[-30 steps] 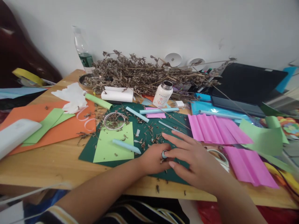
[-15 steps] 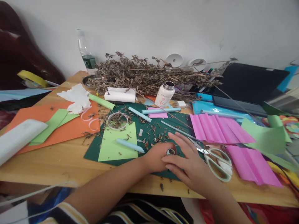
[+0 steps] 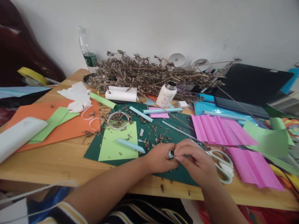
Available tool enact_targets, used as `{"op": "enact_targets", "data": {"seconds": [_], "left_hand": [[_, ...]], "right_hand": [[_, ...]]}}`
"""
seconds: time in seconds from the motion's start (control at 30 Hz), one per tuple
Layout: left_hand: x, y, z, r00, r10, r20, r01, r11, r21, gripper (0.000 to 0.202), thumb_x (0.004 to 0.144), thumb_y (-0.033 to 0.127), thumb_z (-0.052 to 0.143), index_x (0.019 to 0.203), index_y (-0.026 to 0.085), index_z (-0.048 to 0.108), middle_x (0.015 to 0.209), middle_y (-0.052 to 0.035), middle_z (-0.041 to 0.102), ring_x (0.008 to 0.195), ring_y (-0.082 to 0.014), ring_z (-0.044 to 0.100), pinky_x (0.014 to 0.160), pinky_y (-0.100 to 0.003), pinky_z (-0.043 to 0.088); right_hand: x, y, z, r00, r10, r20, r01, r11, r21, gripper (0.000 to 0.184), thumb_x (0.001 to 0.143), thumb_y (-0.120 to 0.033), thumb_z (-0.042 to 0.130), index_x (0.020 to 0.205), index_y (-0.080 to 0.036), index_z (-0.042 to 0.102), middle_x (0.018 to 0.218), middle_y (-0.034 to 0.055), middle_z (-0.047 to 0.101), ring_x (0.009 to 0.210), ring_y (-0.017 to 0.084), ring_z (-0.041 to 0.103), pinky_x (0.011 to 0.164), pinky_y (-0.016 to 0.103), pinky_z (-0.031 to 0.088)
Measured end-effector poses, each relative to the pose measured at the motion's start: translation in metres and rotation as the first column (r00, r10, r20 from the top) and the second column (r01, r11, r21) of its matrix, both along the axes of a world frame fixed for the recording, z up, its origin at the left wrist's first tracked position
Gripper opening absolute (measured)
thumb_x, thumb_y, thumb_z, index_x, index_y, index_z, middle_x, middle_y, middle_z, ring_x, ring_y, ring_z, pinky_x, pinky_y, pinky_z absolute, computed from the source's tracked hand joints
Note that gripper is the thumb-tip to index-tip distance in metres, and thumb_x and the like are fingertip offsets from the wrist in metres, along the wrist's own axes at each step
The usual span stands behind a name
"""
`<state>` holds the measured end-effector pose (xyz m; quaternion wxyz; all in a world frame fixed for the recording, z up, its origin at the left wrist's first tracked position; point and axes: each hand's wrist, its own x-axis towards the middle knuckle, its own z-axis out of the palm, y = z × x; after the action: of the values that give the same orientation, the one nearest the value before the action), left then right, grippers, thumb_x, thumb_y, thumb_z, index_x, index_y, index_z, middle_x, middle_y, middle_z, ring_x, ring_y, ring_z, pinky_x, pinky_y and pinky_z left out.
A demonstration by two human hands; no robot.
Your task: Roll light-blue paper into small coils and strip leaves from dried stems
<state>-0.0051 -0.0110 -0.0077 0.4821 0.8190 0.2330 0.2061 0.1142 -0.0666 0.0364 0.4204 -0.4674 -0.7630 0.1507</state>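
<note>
My left hand [image 3: 160, 158] is wrapped round a light blue paper tube [image 3: 171, 154], whose open end shows above the fist with brown bits inside. At that opening, the fingers of my right hand [image 3: 196, 158] are pinched together; what lies between them is too small to make out. Beneath both hands is a dark green cutting mat [image 3: 156, 130] strewn with dried leaf crumbs [image 3: 163, 136]. A pointed blue paper tube [image 3: 130, 145] rests on a light green sheet [image 3: 108, 149], left of my hands. Scissors with pale handles [image 3: 223, 179] lie partly behind my right hand.
Dried plant stalks [image 3: 140, 73] are heaped along the wall. An open white bottle [image 3: 166, 95] stands before them. A tape ring [image 3: 118, 120] sits on the mat. Pink crepe paper [image 3: 219, 130] and a laptop [image 3: 252, 90] are at right, orange paper [image 3: 30, 115] at left.
My right hand's fingers, spread apart beside the tube before, have closed into a pinch at its opening. My left hand keeps its hold on the tube. The view has shifted slightly.
</note>
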Motion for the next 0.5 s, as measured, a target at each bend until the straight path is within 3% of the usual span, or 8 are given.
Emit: {"op": "enact_targets", "data": {"seconds": [0.13,0.3,0.5], "left_hand": [[0.0004,-0.0003,0.0011,1.000,0.002,-0.022,-0.002,1.000,-0.001,0.008,0.063,0.020,0.045,0.068,0.015,0.049,0.066,0.0002,0.055,0.063,-0.0121,0.050,0.057,-0.020,0.040],[0.0012,-0.0010,-0.0005,0.999,0.016,-0.044,-0.017,1.000,-0.011,0.007,0.063,0.023,0.043,0.063,0.016,0.045,0.060,0.0014,0.049,0.058,-0.0103,0.047,0.054,-0.019,0.038],[0.0020,-0.0015,-0.0020,0.998,0.046,-0.036,-0.046,0.999,0.003,0.007,0.063,0.023,0.044,0.060,0.017,0.042,0.054,0.0039,0.043,0.051,-0.0076,0.040,0.048,-0.017,0.033]], "right_hand": [[0.0011,0.0022,-0.0052,0.998,-0.061,0.020,0.061,0.998,-0.006,0.016,0.072,-0.007,0.050,0.077,-0.022,0.051,0.068,-0.0004,0.056,0.066,0.013,0.051,0.058,0.027,0.044],[0.0066,0.0016,-0.0062,0.979,-0.145,0.146,0.132,0.986,0.097,0.020,0.068,-0.007,0.054,0.079,-0.022,0.051,0.070,0.0002,0.058,0.067,0.014,0.051,0.059,0.030,0.043],[0.0040,0.0015,-0.0076,0.980,-0.198,-0.028,0.200,0.961,0.192,0.026,0.064,0.000,0.055,0.078,-0.021,0.050,0.072,0.0005,0.056,0.068,0.014,0.052,0.060,0.031,0.043]]}}
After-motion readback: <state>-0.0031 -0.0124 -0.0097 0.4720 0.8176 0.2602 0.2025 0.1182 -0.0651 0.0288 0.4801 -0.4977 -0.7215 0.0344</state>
